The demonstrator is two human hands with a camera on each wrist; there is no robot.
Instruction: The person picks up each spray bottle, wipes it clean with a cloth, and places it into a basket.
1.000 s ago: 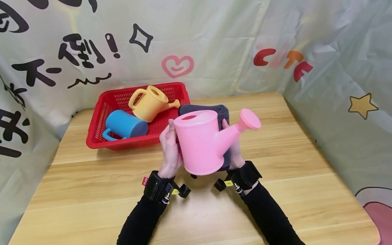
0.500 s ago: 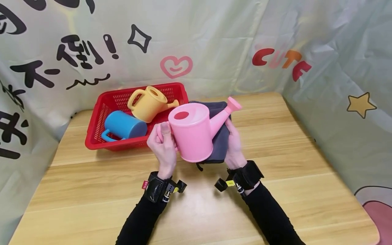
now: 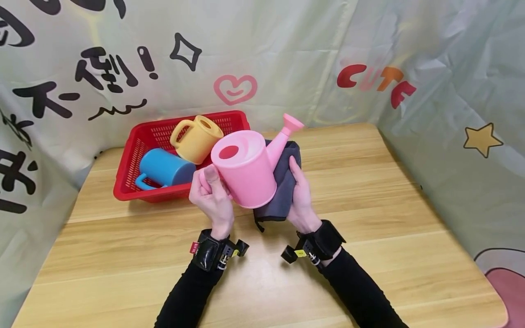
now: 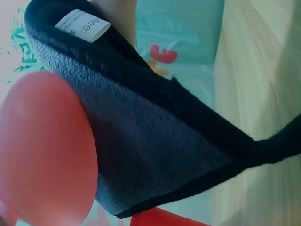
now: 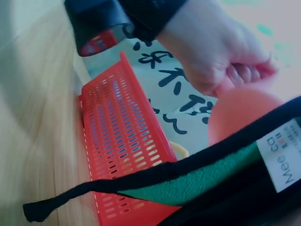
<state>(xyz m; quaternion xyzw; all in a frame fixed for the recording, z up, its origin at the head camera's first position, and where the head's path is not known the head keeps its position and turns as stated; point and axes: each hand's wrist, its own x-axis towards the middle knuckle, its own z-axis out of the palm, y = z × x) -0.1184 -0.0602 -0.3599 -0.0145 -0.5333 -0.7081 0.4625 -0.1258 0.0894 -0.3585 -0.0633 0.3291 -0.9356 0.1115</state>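
Observation:
My left hand (image 3: 216, 202) grips the handle of a pink watering can (image 3: 250, 171), which is held tilted above the table with its spout pointing up and to the right. In my right hand (image 3: 302, 202) is a dark grey towel (image 3: 283, 184), folded over and held against the can's right side, below the spout. The left wrist view shows the can's rounded base (image 4: 47, 150) right beside the towel's fuzzy face. A white label (image 5: 282, 155) and a loop on the towel's black edge show in the right wrist view. The towel hides part of the right fingers.
At the back left of the wooden table (image 3: 369, 273) stands a red basket (image 3: 123, 182). It holds a blue watering can (image 3: 166, 166) lying on its side and a yellow watering can (image 3: 197, 143). A printed curtain (image 3: 287, 54) hangs behind and along the sides.
The pink can has moved left and tipped, its spout swinging higher. My left hand has gone from the can's side to its handle. The towel, at first mostly behind the can, shows more on the right.

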